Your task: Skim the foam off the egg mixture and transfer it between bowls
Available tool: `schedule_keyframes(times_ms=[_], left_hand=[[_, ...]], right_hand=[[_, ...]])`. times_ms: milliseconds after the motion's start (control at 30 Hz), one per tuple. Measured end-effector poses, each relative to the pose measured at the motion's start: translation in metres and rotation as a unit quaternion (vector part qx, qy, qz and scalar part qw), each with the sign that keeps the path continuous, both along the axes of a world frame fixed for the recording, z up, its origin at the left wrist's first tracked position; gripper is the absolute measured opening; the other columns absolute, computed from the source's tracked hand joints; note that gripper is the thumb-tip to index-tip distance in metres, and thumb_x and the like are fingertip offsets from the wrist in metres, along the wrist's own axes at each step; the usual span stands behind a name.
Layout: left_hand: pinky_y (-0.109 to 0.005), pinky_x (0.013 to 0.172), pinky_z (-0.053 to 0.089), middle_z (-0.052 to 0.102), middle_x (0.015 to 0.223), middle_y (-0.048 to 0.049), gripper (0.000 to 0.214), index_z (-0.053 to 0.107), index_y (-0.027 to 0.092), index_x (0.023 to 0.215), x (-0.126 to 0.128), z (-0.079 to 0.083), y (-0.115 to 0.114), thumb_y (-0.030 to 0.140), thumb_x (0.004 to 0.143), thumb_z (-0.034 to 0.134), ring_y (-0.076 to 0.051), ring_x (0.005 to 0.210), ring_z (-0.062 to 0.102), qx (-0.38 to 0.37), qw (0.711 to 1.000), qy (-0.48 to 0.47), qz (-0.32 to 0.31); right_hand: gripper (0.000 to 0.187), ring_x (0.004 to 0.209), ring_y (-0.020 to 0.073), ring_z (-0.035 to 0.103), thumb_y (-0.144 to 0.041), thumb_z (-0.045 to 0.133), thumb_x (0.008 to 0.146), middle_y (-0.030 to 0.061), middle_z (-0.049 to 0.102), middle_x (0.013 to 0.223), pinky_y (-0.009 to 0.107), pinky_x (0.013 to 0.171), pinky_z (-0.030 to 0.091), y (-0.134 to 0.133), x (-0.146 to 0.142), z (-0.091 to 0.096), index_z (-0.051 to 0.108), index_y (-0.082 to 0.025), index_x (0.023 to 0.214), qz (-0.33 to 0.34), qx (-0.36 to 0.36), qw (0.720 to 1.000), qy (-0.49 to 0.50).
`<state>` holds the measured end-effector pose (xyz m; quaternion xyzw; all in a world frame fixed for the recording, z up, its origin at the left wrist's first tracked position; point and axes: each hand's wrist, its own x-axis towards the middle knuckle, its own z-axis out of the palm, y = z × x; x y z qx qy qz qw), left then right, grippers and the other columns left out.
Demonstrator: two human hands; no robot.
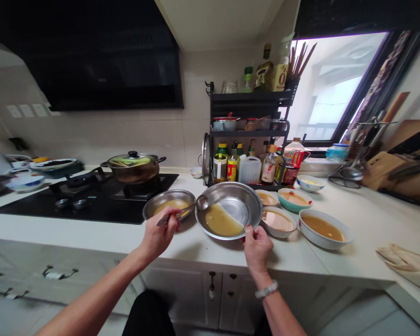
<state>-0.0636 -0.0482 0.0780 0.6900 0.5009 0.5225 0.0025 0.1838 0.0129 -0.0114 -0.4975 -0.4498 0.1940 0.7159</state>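
My right hand (256, 246) grips the near rim of a steel pan (245, 196) and holds it tilted, so the yellow batter (222, 221) pools at its low side. My left hand (160, 235) is closed on the handle of a metal ladle (202, 202), whose scoop sits at the tilted pan's left rim. Behind the ladle rests a second steel pan (170, 203) with a thin yellow layer in it.
Bowls of brownish liquid (324, 227) (278, 220) (295, 199) stand to the right on the white counter (101, 233). A lidded pot (133, 167) sits on the black hob. A black rack with bottles (248, 140) stands behind. A folded cloth (408, 263) lies at the right edge.
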Motion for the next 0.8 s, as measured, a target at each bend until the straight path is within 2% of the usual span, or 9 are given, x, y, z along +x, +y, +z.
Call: schedule_keyframes(times_ms=[133,267,367,500,667,800], left_hand=[[-0.022,0.048,0.047,0.062,0.056,0.0016,0.014,0.058,0.017,0.086,0.009,-0.006,0.006,0.022,0.082,0.046,-0.012,0.043,0.057,-0.054,0.997,-0.038,-0.05],[-0.025,0.042,0.047,0.06,0.05,0.002,0.016,0.057,0.017,0.084,0.012,-0.008,0.013,0.03,0.081,0.048,-0.014,0.04,0.057,-0.121,0.974,-0.179,-0.061],[-0.028,0.04,0.049,0.061,0.052,0.0002,0.021,0.056,0.015,0.083,0.008,-0.008,0.02,0.035,0.078,0.051,-0.017,0.042,0.058,-0.132,0.945,-0.295,-0.043],[-0.028,0.041,0.049,0.06,0.049,0.0004,0.022,0.056,0.014,0.082,-0.001,-0.008,0.026,0.033,0.072,0.055,-0.016,0.042,0.058,-0.127,0.914,-0.386,-0.014],[-0.024,0.041,0.046,0.059,0.048,-0.0003,0.02,0.057,0.012,0.078,-0.007,-0.002,0.028,0.028,0.066,0.058,-0.015,0.044,0.058,-0.133,0.882,-0.453,0.007],[-0.023,0.042,0.045,0.058,0.046,-0.0003,0.018,0.057,0.011,0.074,-0.01,0.008,0.024,0.025,0.063,0.058,-0.015,0.045,0.059,-0.141,0.869,-0.474,0.018]], right_hand=[[0.036,0.04,0.0091,0.036,-0.041,0.054,0.076,-0.0077,0.037,0.041,0.021,0.042,0.031,0.001,0.0,-0.001,0.034,-0.024,0.051,0.012,-0.004,1.0,0.004],[0.037,0.042,0.0092,0.036,-0.041,0.054,0.077,-0.008,0.036,0.042,0.022,0.044,0.031,0.002,0.0,-0.004,0.034,-0.024,0.052,0.006,-0.002,1.0,-0.002],[0.037,0.043,0.0091,0.034,-0.041,0.054,0.078,-0.0083,0.035,0.042,0.022,0.044,0.031,0.002,0.0,-0.005,0.033,-0.024,0.052,0.002,-0.002,1.0,-0.008],[0.037,0.043,0.0089,0.034,-0.04,0.053,0.077,-0.0082,0.035,0.042,0.022,0.044,0.031,0.001,0.001,-0.003,0.033,-0.024,0.051,-0.006,0.002,1.0,-0.019],[0.037,0.042,0.009,0.035,-0.04,0.054,0.077,-0.0078,0.036,0.042,0.021,0.043,0.031,0.001,0.001,-0.003,0.033,-0.024,0.051,-0.002,-0.002,1.0,-0.013],[0.037,0.041,0.0089,0.035,-0.041,0.054,0.077,-0.0082,0.035,0.042,0.021,0.042,0.031,0.0,0.0,-0.002,0.033,-0.024,0.052,0.006,-0.007,1.0,0.002]])
